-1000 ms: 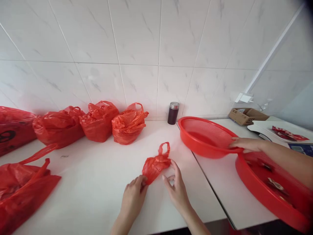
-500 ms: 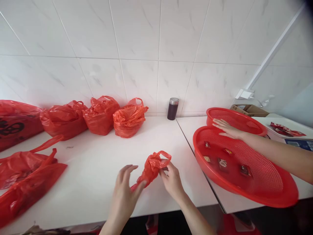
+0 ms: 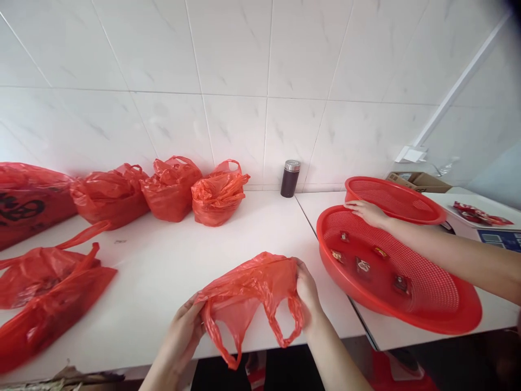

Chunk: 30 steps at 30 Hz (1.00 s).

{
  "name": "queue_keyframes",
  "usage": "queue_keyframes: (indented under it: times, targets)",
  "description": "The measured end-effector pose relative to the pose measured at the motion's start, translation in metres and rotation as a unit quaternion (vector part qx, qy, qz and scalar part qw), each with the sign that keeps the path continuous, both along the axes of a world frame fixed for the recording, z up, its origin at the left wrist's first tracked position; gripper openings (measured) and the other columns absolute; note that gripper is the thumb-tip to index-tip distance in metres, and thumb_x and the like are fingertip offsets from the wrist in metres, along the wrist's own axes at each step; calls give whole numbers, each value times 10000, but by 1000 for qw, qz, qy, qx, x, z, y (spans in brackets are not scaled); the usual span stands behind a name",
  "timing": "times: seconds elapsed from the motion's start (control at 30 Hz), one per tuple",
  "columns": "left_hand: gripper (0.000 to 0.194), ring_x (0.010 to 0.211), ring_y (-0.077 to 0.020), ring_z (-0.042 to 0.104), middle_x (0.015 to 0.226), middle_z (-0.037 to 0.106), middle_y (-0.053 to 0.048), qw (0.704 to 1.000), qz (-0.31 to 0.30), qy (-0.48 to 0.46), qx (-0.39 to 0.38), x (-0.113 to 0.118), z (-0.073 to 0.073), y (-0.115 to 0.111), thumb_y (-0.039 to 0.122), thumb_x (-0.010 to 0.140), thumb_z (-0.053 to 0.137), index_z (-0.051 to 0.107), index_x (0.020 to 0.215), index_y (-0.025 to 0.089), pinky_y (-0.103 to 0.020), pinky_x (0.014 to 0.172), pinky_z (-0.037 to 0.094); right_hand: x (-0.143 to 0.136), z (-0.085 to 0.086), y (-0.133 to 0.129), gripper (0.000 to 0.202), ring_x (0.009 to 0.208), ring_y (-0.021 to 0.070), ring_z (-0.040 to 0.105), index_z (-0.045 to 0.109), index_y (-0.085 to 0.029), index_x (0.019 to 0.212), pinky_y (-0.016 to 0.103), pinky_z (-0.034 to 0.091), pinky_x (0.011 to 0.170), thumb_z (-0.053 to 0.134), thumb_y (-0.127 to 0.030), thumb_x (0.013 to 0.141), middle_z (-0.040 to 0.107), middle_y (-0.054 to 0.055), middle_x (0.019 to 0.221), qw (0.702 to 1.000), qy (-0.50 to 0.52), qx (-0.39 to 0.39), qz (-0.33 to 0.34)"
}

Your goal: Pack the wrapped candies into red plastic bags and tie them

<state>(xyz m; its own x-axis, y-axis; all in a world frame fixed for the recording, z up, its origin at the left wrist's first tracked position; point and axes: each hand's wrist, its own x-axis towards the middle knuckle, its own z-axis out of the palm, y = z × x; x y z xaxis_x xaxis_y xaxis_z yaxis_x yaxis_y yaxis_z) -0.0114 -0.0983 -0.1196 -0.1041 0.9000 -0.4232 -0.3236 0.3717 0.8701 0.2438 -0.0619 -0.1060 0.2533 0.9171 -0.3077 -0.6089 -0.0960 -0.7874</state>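
A thin red plastic bag (image 3: 260, 282) is stretched out between my two hands over the front edge of the white table. My left hand (image 3: 183, 326) grips its left side, with the fingertips partly behind the film. At the bag's right side my right hand (image 3: 307, 293) is closed on the plastic. The bag's two loop handles hang down toward me. To the right, another person's hand (image 3: 368, 213) rests on the far rim of a large red basket (image 3: 427, 271), in which several small wrapped sweets (image 3: 363, 265) lie.
Several filled red bags (image 3: 217, 195) stand along the tiled wall. More red bags (image 3: 52, 277) lie at the left. A dark flask (image 3: 290, 179) is by the wall. Behind the large basket are a second red basket (image 3: 394, 198), a scale (image 3: 499, 237) and a cardboard box (image 3: 419, 181).
The bunched red bag is now spread wide, its handles turned toward me. My hands have moved apart. The large basket has shifted left, the other person's hand on its rim.
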Motion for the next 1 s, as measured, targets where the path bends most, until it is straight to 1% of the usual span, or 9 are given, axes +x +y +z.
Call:
queue_keyframes:
  times: [0.1,0.17,0.27,0.33,0.4,0.5,0.6,0.8,1.0]
  targets:
    - [439,902,-247,648,1055,674,-101,982,61,166,63,1,4,-4,477,734,690,632,1069,198,-380,773,539,1,10,0,226,613,147,603,518,-235,921,240,457,548,637,-273,732,618,-44,693,998,-45,-15,-28]
    - [423,1080,-279,600,1214,613,-103,927,110,319,164,10,9,-9,449,784,645,597,1146,237,-437,908,503,-2,16,-1,211,585,141,589,506,-242,916,231,444,530,624,-263,743,591,-59,652,997,-65,-9,-31]
    - [526,1267,-306,490,1367,532,-77,839,-3,444,315,39,15,-18,347,766,696,560,1273,316,-487,1041,412,-15,23,-2,203,566,131,574,487,-248,911,224,437,520,624,-271,763,578,-67,644,999,-39,18,1]
    - [635,1306,-325,455,1422,503,-54,814,-85,456,350,60,18,-17,264,736,716,535,1336,366,-503,1050,395,-25,29,-2,204,594,127,585,478,-248,907,233,462,553,632,-293,783,591,-61,681,998,-7,53,38]
    - [541,1247,-325,511,1358,566,-67,841,-97,417,331,75,21,-10,240,780,659,581,1307,333,-482,1011,423,-30,37,-2,223,696,135,625,481,-245,923,260,511,650,652,-317,798,623,-39,772,992,1,102,70]
    - [295,996,-293,643,1096,695,-101,933,-106,246,239,80,30,6,305,853,588,691,1115,217,-393,834,508,-26,50,-5,291,1005,182,644,503,-259,1065,353,530,871,650,-349,832,632,41,1127,978,-77,178,75]
    - [278,906,-260,664,1050,712,-95,986,-98,-4,134,79,42,14,382,847,619,702,1036,197,-336,720,528,-22,57,-16,404,1246,221,536,438,-313,1269,429,481,1005,579,-339,891,417,77,1457,944,-236,225,53]
    - [282,1048,-241,648,1215,673,-87,970,-28,-239,42,80,56,8,336,907,543,671,1132,222,-349,816,551,-35,27,-40,457,1357,278,406,541,-255,1194,426,434,1066,662,-153,766,361,107,1486,780,-555,267,109]
    - [160,756,-197,672,860,726,-55,984,70,-161,-35,29,35,10,176,765,647,703,915,165,-304,679,549,17,2,-17,456,922,191,661,630,-228,1034,351,543,854,404,32,736,665,42,1009,756,-613,173,151]
